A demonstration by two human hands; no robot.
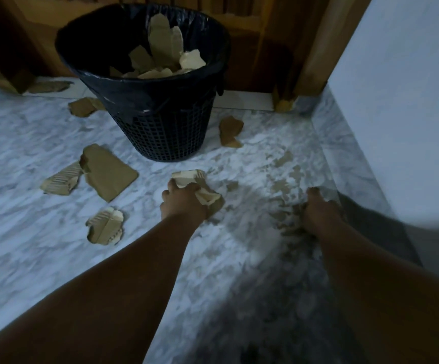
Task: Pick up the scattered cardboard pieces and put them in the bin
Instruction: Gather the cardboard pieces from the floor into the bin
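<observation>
**Head view: both hands low on the floor, bin already part full**

Head view shows you reaching down over a pale marbled floor, gathering torn cardboard in front of the black mesh bin. Your left hand is closed around a crumpled wad of cardboard, fingers wrapped over its near edge, the pale scraps bulging out on the far and right sides; it sits just near of the bin's base, a short carry from the opening. Your right hand is pressed to the floor at the right, near the white wall; it is blurred, and whether it grips anything you cannot tell from here, though brown scraps appear to lie under and around it.

The bin, lined with a black bag, stands far centre against the wooden door and already holds a heap of cardboard pieces. More remains: a large flat piece and a corrugated strip to the left, a small torn piece nearer you, another scrap right of the bin, and one at its far left. By this evidence the job looks roughly half done.
</observation>
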